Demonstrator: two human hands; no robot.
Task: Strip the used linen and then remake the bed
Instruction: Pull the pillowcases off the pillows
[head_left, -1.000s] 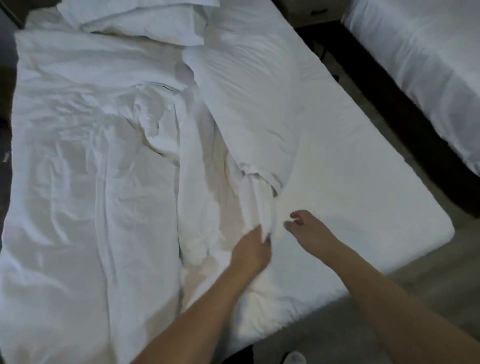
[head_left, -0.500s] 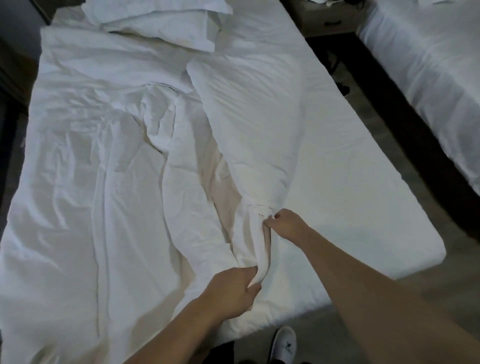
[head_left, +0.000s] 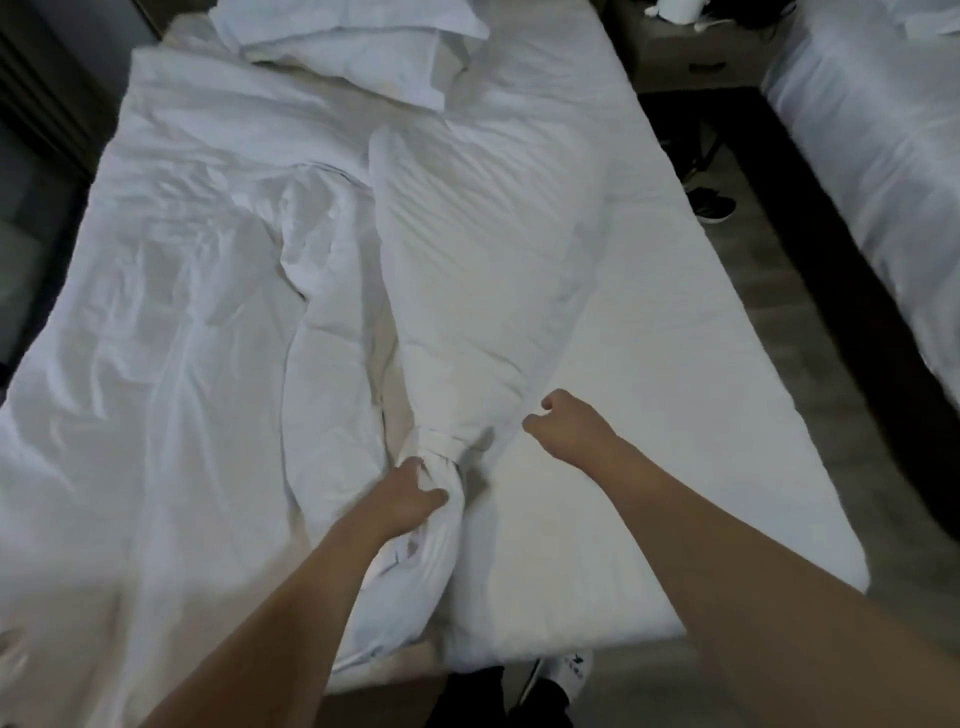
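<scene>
Your left hand (head_left: 410, 499) grips the bunched duvet (head_left: 467, 291) (fingers curled round it); your right hand (head_left: 569, 428), at 2 o'clock, hovers over the mattress (head_left: 675, 415), fingers curled, empty.

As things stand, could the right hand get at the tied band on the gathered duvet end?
Probably yes. The right hand hovers just beside the tied band, with only bare mattress sheet between them. The left hand grips the bundle below the band, not over it.
</scene>
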